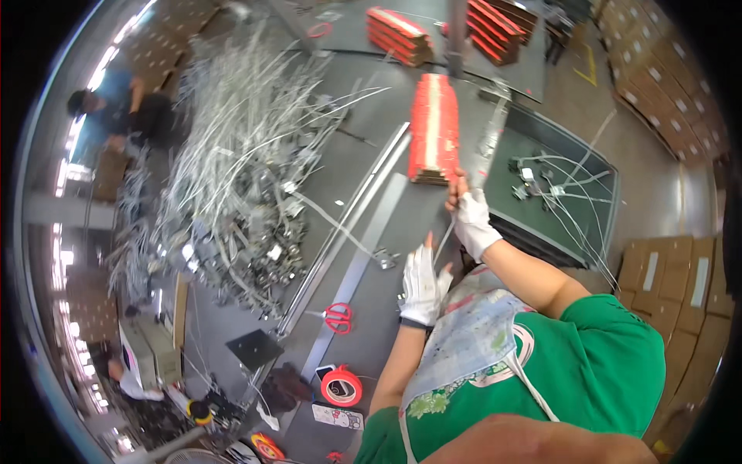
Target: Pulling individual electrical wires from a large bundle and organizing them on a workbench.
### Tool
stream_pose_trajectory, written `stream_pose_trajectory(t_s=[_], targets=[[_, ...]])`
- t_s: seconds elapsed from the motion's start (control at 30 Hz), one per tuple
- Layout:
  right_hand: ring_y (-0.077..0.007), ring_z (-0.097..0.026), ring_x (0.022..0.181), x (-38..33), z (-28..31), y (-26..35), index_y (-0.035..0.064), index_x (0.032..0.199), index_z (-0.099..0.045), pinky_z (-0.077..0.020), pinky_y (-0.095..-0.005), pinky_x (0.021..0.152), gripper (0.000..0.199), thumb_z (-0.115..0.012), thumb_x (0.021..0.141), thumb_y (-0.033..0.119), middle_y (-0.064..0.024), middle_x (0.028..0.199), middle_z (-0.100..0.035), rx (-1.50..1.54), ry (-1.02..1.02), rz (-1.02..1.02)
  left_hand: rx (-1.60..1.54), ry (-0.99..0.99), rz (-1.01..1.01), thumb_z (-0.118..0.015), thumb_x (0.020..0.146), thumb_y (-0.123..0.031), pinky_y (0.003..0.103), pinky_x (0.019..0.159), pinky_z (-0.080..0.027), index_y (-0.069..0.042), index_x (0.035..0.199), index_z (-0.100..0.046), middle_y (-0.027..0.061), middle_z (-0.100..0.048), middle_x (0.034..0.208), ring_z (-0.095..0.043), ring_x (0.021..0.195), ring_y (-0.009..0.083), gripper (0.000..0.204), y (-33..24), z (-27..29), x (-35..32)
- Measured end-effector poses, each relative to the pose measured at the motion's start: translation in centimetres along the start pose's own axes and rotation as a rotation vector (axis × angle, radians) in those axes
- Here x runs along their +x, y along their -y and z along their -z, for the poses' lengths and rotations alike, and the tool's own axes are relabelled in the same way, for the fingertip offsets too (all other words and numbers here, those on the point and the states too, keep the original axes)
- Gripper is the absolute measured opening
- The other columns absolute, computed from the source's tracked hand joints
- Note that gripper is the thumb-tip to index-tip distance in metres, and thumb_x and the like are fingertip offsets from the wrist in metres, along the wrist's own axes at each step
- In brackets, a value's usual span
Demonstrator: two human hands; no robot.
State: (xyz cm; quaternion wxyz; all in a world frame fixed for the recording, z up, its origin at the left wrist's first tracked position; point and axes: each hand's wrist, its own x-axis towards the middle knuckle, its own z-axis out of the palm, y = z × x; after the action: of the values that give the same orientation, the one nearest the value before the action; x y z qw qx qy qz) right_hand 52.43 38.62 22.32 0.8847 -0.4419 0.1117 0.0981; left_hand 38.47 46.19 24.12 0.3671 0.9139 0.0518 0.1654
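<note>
Right hand (473,216), in a white glove with bare fingertips, reaches the near end of the red stack (434,127) on the grey bench (390,220); whether its fingers grip anything I cannot tell. The left hand (423,284), gloved likewise, is nearer the person than the stack, its fingers partly spread; a thin pale strand (444,241) shows between the hands, its hold unclear. The red stack carries a pale lengthwise band with no readable lettering. Left of the stack lies a heap of pale cables (232,155); to its right, a green bin (508,204) holds more. Red-handled scissors (338,318) and a red tape roll (341,386) lie on the stack's near left. Well right of the stack, brown cartons (674,282) bear white labels (651,271), too small to read.
</note>
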Motion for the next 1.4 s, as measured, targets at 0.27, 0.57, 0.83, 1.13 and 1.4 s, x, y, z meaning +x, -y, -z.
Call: stream_pose_trajectory(t_s=[0.27, 0.57, 0.83, 1.13, 1.4], targets=[[-0.0074, -0.031, 0.053, 7.6, 7.0, 3.6, 0.0039, 0.107, -0.047, -0.0296, -0.0199, 0.045, 0.024, -0.048, 0.091, 0.022, 0.0021, 0.063, -0.035, 0.199, -0.048, -0.3, -0.383, 0.159, 0.273, -0.054, 0.082, -0.004, 0.027, 0.07, -0.046, -0.006, 0.107, -0.062, 0.0104, -0.063, 0.08, -0.058, 0.07, 0.0157, 0.026, 0.3, -8.8, 5.6], [-0.0069, -0.039, 0.054, 14.3, 11.0, 4.3, 0.0048, 0.107, -0.047, -0.0348, -0.0195, 0.045, 0.026, -0.05, 0.089, 0.023, 0.0013, 0.067, -0.043, 0.186, -0.113, -0.514, -0.288, 0.141, 0.333, -0.058, 0.08, -0.006, 0.027, 0.068, -0.046, -0.005, 0.101, -0.064, 0.0091, -0.061, 0.08, -0.058, 0.072, 0.0158, 0.022, -0.7, -14.3, 9.9], [-0.016, -0.056, 0.082, 9.4, 15.1, 3.9, -0.0021, 0.107, -0.046, -0.0484, -0.0258, 0.073, 0.031, -0.055, 0.085, 0.017, -0.0091, 0.092, -0.053, -0.229, -0.072, -0.386, -0.156, 0.092, 0.192, -0.061, 0.073, 0.0, 0.032, 0.069, -0.045, -0.008, 0.095, -0.065, 0.0084, -0.056, 0.079, -0.055, 0.075, 0.0248, 0.024, -0.3, -15.7, 10.1], [-0.013, -0.055, 0.079, 8.9, 14.5, 4.5, -0.0008, 0.096, -0.051, -0.0487, -0.0229, 0.071, 0.022, -0.054, 0.086, 0.019, -0.0068, 0.086, -0.055, -0.235, 0.021, -0.586, -0.058, 0.065, 0.086, -0.061, 0.072, 0.001, 0.034, 0.069, -0.045, -0.008, 0.094, -0.064, 0.0087, -0.056, 0.077, -0.054, 0.074, 0.0257, 0.025, 0.5, -16.3, 9.5], [-0.01, -0.054, 0.08, 7.7, 10.8, 8.4, -0.0008, 0.105, -0.055, -0.0451, -0.0221, 0.074, 0.03, -0.055, 0.085, 0.021, -0.0026, 0.084, -0.057, -0.579, 0.222, -0.452, -0.188, -0.041, 0.063, -0.06, 0.072, 0.002, 0.033, 0.071, -0.044, -0.007, 0.094, -0.065, 0.0103, -0.056, 0.079, -0.055, 0.075, 0.0262, 0.025, -1.0, -14.0, 9.0]])
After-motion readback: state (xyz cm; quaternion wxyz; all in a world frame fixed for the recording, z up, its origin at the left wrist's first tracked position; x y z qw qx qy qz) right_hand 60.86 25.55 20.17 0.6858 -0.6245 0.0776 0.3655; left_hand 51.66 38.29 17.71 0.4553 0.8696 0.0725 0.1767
